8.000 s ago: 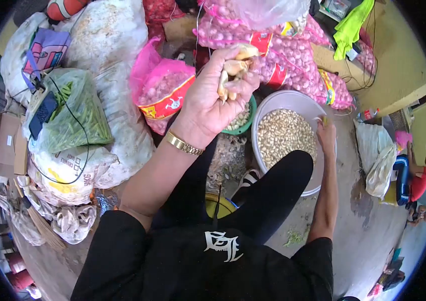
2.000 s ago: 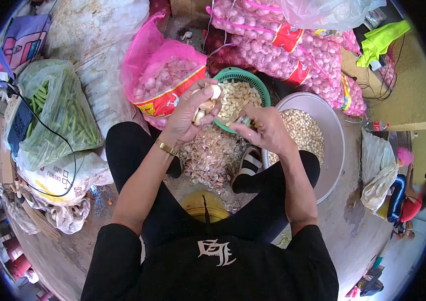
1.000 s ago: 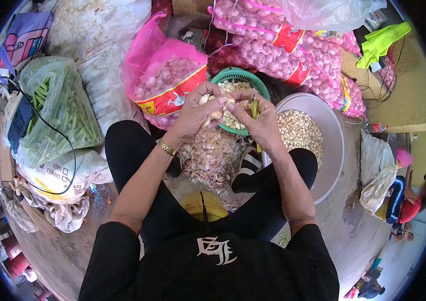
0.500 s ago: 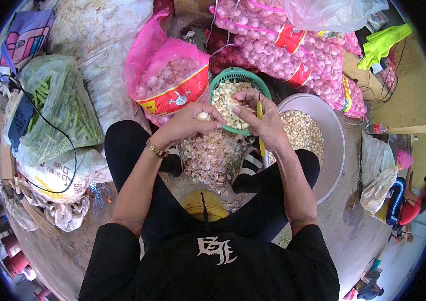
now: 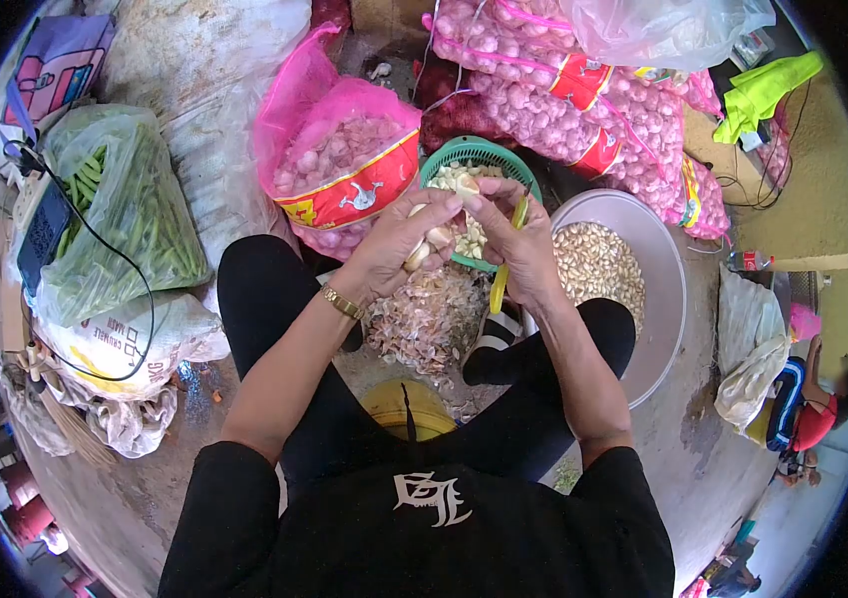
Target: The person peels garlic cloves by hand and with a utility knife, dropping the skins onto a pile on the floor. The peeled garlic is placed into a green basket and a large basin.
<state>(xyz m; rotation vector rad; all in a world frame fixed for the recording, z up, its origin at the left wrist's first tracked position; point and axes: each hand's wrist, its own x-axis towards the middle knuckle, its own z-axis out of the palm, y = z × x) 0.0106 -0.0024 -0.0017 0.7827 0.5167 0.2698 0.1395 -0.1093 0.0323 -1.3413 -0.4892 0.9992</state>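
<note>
Looking down over a seated person's lap onto a bare concrete floor (image 5: 713, 448) crowded with market goods. Both hands meet just above a green plastic basket (image 5: 474, 151) of peeled cloves. The left hand (image 5: 394, 254) is curled shut around several garlic cloves (image 5: 432, 239). The right hand (image 5: 523, 249) grips a small yellow-handled knife (image 5: 502, 274), handle pointing down, while its fingertips pinch one clove held against the left hand's fingers.

Below the hands, between the person's black-clad legs, a heap of papery garlic skins (image 5: 424, 319) lies on the floor. A wide metal basin (image 5: 665, 299) of cloves sits to the right, touching the basket.

Toward the floor's far edge stand an open pink bag of garlic (image 5: 344, 179) and stacked pink net sacks (image 5: 563, 90). At the left edge lie a clear bag of green beans (image 5: 130, 219) and white sacks (image 5: 204, 60). Another person (image 5: 813, 409) sits at the far right edge.
</note>
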